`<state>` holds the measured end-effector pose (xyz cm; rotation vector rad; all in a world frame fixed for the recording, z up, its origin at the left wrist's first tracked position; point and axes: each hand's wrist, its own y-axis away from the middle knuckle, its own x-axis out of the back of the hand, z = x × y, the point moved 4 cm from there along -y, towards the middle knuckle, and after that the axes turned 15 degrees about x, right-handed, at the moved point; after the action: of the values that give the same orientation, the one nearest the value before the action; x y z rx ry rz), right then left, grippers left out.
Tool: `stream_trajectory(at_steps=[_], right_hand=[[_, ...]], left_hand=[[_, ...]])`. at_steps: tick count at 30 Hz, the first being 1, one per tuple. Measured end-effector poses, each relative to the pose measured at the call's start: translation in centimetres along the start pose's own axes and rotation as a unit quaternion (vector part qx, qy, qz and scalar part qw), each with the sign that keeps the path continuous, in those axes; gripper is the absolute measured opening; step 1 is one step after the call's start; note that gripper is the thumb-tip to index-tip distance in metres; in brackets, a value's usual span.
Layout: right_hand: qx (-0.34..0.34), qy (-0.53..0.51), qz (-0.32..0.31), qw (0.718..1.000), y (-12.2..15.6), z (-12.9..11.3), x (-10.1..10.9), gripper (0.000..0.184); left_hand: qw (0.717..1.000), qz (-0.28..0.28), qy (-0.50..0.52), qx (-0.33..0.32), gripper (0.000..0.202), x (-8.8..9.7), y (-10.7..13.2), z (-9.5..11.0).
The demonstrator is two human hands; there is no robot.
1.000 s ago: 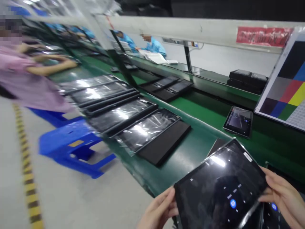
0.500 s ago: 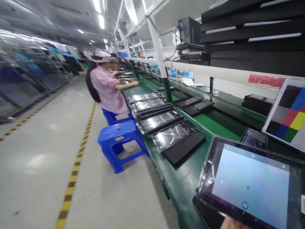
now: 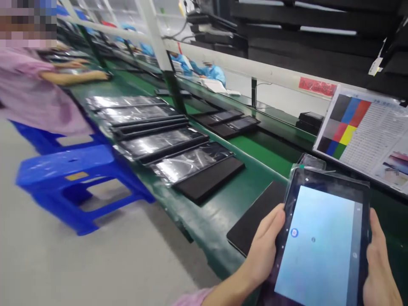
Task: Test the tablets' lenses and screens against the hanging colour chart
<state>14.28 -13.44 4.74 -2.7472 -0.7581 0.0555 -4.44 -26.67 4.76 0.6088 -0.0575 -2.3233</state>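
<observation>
A tablet (image 3: 321, 238) with a lit, pale blue screen stands upright in portrait before me, clear film along its top edge. My left hand (image 3: 264, 242) grips its left side, thumb along the bezel. Its right side is held by my right hand (image 3: 378, 259), whose fingers mostly go out of sight behind the tablet. Beneath and to the left, a flat black board (image 3: 255, 216) lies on the green bench (image 3: 219, 212).
Several film-wrapped tablets (image 3: 191, 159) lie in a row on black foam pads (image 3: 210, 180). A colour chart (image 3: 350, 123) leans at the right. A blue stool (image 3: 73, 170) stands by the bench. At the left sits a co-worker in a pink top (image 3: 38, 89).
The view has swung right and closer to the bench. The tablet has turned from landscape to portrait, and both my hands now show on its sides.
</observation>
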Motion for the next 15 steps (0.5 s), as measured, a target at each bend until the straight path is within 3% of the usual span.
stream_trajectory(at_steps=[3, 6, 9, 11, 15], right_hand=[[0.031, -0.013, 0.159, 0.987, -0.6, -2.0, -0.5, 0.081], [0.107, -0.022, 0.247, 0.963, -1.7, -3.9, -0.4, 0.068], [0.246, -0.075, 0.292, 0.921, -2.6, -5.7, -0.1, 0.063], [0.301, -0.113, 0.310, 0.894, -2.8, -6.1, 0.2, 0.057], [0.260, -0.119, 0.288, 0.914, -2.6, -4.7, 0.8, 0.033]], left_hand=[[0.996, -0.059, -0.052, -0.047, 0.046, -2.2, -0.1, 2.2], [0.981, -0.070, -0.147, -0.105, 0.044, -3.4, 0.9, 4.7], [0.956, -0.061, -0.246, -0.148, 0.044, -4.0, 2.6, 5.8], [0.942, -0.051, -0.272, -0.189, 0.042, -4.4, 3.6, 5.4], [0.931, -0.016, -0.232, -0.280, 0.031, -4.6, 4.3, 3.9]])
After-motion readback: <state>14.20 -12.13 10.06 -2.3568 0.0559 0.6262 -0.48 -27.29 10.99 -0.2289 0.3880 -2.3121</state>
